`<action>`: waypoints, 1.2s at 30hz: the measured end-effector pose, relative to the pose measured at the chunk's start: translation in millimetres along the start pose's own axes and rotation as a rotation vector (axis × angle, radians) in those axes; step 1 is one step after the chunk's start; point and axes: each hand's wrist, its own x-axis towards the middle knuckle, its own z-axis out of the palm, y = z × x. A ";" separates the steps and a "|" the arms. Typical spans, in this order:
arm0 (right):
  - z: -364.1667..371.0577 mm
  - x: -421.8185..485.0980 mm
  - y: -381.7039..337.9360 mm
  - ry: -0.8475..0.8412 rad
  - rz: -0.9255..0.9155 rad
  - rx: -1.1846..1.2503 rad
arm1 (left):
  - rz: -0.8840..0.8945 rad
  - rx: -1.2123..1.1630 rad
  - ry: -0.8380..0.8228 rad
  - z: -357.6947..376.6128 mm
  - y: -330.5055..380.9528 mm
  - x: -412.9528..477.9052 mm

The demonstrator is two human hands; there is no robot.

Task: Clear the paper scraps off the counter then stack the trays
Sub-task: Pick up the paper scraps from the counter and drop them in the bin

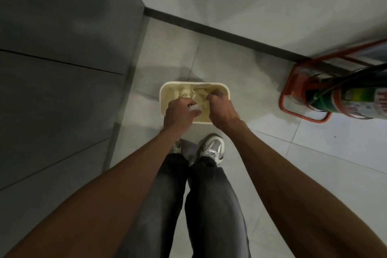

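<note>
over a cream waste bin [227, 92] on the pale tiled floor [314, 174], both bare forearms reach down from the bottom of the head view and the two hands meet above the bin's near half. the left hand [178, 115] has its fingers curled in and pinches a small white paper scrap [195, 109] that shows just past the knuckles, above the bin's opening. the right hand [222, 110] sits just beside it, a little further in, its fingers [212, 96] bent downward towards the bin; whether they hold anything cannot be told, since the palm side is hidden. inside the bin, past the hands, lie crumpled paper scraps [187, 92] in a pale heap against the far wall.

the bin stands close to the foot of a grey cabinet [62, 69] on the left. below the hands are grey trousers [209, 205] and white trainers [212, 147], toes near the bin's near rim. off to the right, well apart from the bin, a fire extinguisher [343, 98] rests in a red metal stand [293, 81] by the white wall [272, 6].
</note>
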 end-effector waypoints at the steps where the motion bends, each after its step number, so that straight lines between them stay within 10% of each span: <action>1: 1.3 4.5 3.4 -0.006 -0.005 -0.005 | 0.001 0.011 0.001 11.0 -2.9 9.3; 10: -15.9 -12.8 8.7 0.123 0.000 0.040 | 0.020 0.152 -0.275 48.3 7.3 27.6; 36: -328.6 -345.5 -310.5 0.545 -0.255 0.341 | 0.339 -0.112 0.486 -392.4 174.7 -390.5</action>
